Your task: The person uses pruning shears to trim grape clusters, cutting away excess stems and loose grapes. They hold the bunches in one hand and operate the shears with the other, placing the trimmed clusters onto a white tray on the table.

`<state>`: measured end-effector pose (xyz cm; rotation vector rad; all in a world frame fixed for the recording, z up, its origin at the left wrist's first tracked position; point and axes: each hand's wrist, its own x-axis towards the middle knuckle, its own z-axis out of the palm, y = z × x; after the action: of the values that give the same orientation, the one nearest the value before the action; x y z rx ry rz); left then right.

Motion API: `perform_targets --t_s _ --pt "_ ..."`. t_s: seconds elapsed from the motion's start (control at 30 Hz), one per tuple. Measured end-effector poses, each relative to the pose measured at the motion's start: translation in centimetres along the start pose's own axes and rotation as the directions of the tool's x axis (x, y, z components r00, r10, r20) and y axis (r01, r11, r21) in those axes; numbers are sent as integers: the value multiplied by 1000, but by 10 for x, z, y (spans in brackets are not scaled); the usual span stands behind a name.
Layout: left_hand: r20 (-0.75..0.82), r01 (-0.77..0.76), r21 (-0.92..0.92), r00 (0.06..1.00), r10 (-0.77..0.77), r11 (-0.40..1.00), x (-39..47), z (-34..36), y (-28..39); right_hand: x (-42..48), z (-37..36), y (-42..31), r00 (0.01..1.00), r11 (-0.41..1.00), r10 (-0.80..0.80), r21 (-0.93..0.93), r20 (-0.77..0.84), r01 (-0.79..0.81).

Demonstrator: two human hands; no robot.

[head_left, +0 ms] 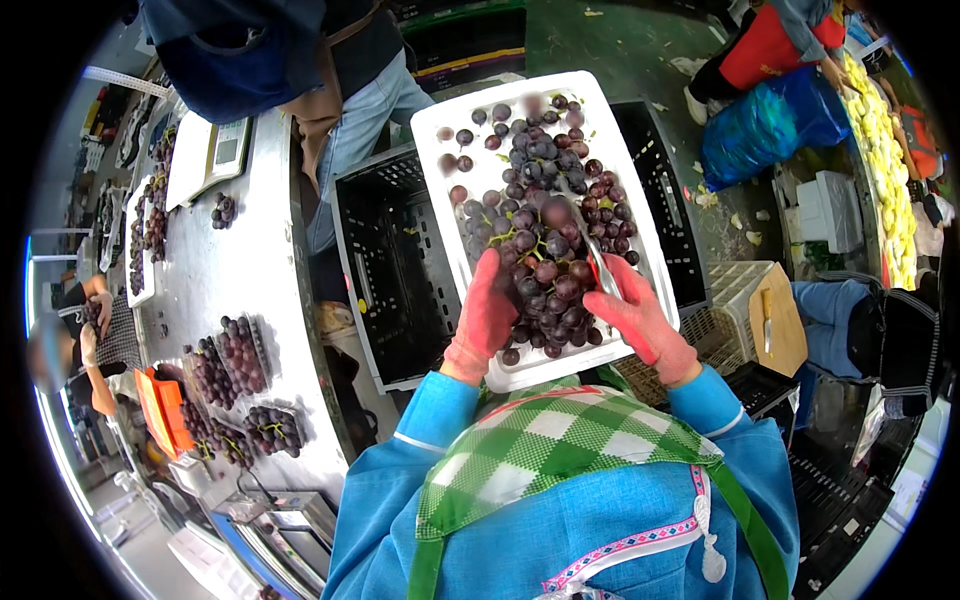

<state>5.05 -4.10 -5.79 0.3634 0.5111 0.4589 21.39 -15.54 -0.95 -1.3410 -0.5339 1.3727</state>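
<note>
A white foam tray (pixel 652 285) holds bunches of dark purple grapes (pixel 544 161) and many loose ones. My left hand (pixel 484 319), in a red and pink work glove, grips the left side of a grape bunch (pixel 555 277) at the tray's near end. In my right hand (pixel 637 311), gloved alike, is a pair of small metal scissors (pixel 604 274) with a red part, their tips pointing away from me beside the bunch. Whether the blades touch a stem cannot be told. The tray rests across black plastic crates (pixel 397 247).
On the left, a metal table (pixel 247 255) bears a scale (pixel 214 154), packed grapes (pixel 244 360) and an orange box (pixel 165 412). A person in jeans stands just beyond. At right are a beige crate (pixel 724 300), a knife (pixel 766 322) on a board and a blue bag (pixel 772 127).
</note>
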Motion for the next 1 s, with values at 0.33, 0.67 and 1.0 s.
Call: perform_targets --t_s 0.33,0.67,1.0 --pt "-3 -27 -18 1000 27 999 6 -7 -5 -25 -22 -72 990 573 131 -819 46 -38" --pt "-25 -57 58 998 59 997 5 -2 -1 9 -24 -104 971 262 219 -964 99 39" --pt "28 -50 12 998 49 999 4 4 4 17 -7 -114 951 229 298 -974 78 8"
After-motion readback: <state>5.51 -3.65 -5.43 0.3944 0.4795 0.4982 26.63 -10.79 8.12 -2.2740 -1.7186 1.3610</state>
